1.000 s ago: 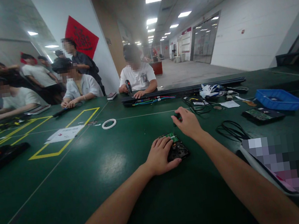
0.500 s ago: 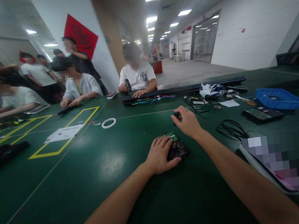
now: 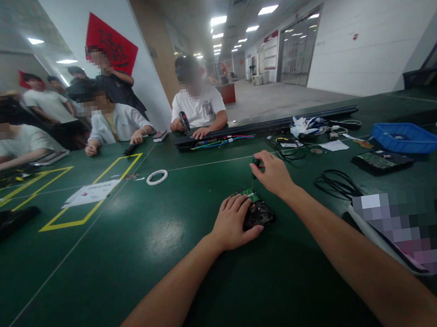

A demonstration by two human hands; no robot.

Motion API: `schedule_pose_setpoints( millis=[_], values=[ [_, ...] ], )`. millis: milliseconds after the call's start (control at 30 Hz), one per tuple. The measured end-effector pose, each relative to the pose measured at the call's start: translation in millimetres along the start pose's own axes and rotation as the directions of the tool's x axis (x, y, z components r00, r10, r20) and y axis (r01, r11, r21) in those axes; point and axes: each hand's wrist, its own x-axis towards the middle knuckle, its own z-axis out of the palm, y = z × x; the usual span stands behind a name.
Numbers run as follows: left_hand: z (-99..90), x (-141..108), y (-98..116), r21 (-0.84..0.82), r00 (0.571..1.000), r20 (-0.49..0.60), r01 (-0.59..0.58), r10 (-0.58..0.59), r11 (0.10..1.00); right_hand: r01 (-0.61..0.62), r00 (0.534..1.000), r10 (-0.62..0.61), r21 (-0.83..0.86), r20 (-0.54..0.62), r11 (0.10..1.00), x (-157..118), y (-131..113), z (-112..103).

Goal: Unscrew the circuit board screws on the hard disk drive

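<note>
A small black device housing with a green circuit board [image 3: 260, 212] lies on the green table in front of me. Across its left side rests my left hand [image 3: 232, 220], the fingers over the board's edge and the thumb along the near side, gripping it against the table. My right hand [image 3: 274, 173] is closed around the dark green handle of a screwdriver [image 3: 256, 163]. Its thin shaft points down to the far part of the board; whether the tip sits in a screw is too small to tell. The left hand covers part of the housing.
To the right lie a coiled black cable [image 3: 336, 184], a second circuit-board unit [image 3: 383, 161] and a blue tray [image 3: 406, 139]. A white ring [image 3: 157, 177] and a paper sheet [image 3: 91, 193] lie left. Opposite, a person holds a power tool [image 3: 184, 121] behind a long black bar [image 3: 262, 127].
My hands, the device and the screwdriver keep nearly the same positions. The view has tilted slightly. Across the table at left, a co-worker's hands have moved apart, with a dark object shifted right.
</note>
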Motion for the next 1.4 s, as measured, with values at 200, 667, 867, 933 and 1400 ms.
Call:
schedule_pose_setpoints(
  millis=[200, 667, 867, 933, 1400],
  values=[
    [0.6, 0, -1, 0.004, 1.000, -0.003, -0.003, 0.003, 1.000, 0.011, 1.000, -0.011, -0.001, 0.012, 1.000, 1, 0, -1],
    [0.9, 0, 0, 0.011, 1.000, 0.010, 0.003, -0.003, 1.000, 0.042, 0.999, -0.042, 0.001, 0.014, 0.999, -2, 1, 1],
    [-0.2, -1, 1, -0.001, 1.000, 0.009, 0.009, -0.009, 1.000, 0.014, 0.999, -0.013, -0.036, 0.030, 0.999, 0, -3, -4],
    [-0.1, -1, 0, -0.007, 1.000, 0.008, 0.006, -0.006, 1.000, 0.023, 0.999, -0.020, -0.060, 0.036, 0.998, 0, -5, -6],
    [2.1, -1, -1, -0.021, 1.000, 0.003, 0.009, -0.009, 1.000, 0.029, 0.998, -0.024, -0.086, 0.058, 0.996, 1, -7, -10]
  ],
)
